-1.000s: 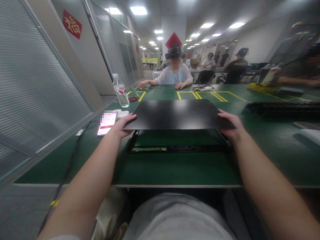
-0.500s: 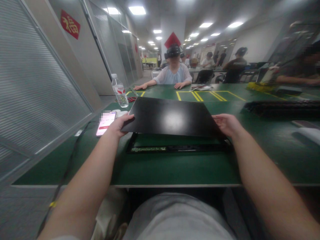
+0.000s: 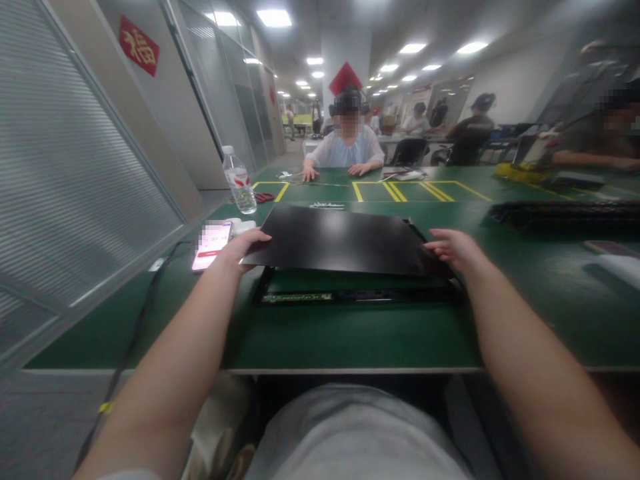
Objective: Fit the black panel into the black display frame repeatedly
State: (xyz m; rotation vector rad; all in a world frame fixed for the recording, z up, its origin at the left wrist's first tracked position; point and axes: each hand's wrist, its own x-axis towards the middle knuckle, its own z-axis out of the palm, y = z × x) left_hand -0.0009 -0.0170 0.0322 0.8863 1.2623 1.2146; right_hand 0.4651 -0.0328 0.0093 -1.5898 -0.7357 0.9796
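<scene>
A thin, flat black panel (image 3: 340, 243) lies tilted above a black rectangular frame (image 3: 390, 295), its left side raised. A strip of green circuit board (image 3: 297, 298) shows along the frame's near side; the panel covers much of the rest. My left hand (image 3: 245, 247) grips the panel's left corner, thumb on top and fingers underneath. Beside the panel's right edge is my right hand (image 3: 453, 248), fingers stretched out and slightly apart. Its fingertips are at or just off that edge; whether they touch, I cannot tell.
On the green table (image 3: 350, 340) are a lit phone (image 3: 213, 247), a water bottle (image 3: 240, 183), red-handled scissors (image 3: 263, 197) and small white pieces (image 3: 327, 206). Long dark parts (image 3: 555, 217) lie at right. A co-worker (image 3: 345, 143) sits opposite, hands on the table.
The panel's far edge has dropped toward the frame, uncovering the frame's far right corner and the white pieces. My right fingers have loosened from the edge. The co-worker's hand moved inward.
</scene>
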